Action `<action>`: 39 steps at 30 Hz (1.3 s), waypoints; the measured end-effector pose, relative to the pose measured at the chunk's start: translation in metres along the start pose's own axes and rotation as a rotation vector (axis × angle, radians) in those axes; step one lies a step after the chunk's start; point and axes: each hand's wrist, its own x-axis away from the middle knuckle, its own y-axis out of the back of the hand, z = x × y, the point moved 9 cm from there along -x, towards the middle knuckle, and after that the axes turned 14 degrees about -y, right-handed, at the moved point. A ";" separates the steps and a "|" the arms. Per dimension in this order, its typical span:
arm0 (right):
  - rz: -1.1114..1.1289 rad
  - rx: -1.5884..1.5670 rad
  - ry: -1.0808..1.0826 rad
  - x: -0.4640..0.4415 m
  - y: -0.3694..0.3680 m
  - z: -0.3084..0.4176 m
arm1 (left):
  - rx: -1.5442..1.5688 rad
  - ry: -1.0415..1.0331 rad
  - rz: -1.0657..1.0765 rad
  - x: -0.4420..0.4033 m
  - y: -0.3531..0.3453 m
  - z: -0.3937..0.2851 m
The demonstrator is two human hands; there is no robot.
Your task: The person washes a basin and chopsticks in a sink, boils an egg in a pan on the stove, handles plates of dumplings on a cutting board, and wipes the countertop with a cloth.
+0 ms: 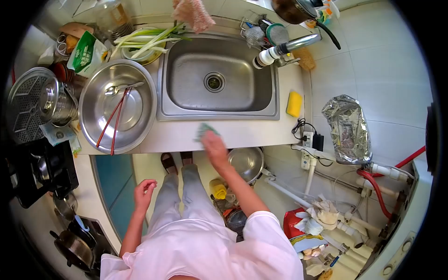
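My right hand [215,148] presses a green cloth [205,130] on the white counter [172,135], just in front of the steel sink [214,79]; both hand and cloth are a little blurred. Beside my body, to the left, my left hand [144,190] hangs in the air with curled fingers; whether anything small is between them is hidden. A large steel bowl [140,112] stands left of the sink, with red chopsticks [110,122] and a metal spoon [112,90] in it. On the counter right of the sink lies a yellow sponge [294,104].
Green onions [151,42] lie behind the bowl. The faucet [284,49] reaches over the sink's back right corner. A black stove [56,172] is at the left. Pipes, a power strip [306,149] and a foil-wrapped thing [347,130] are at the right.
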 end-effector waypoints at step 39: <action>0.640 -0.412 0.406 0.158 -0.326 0.493 | -0.043 0.055 -0.719 0.359 0.160 0.051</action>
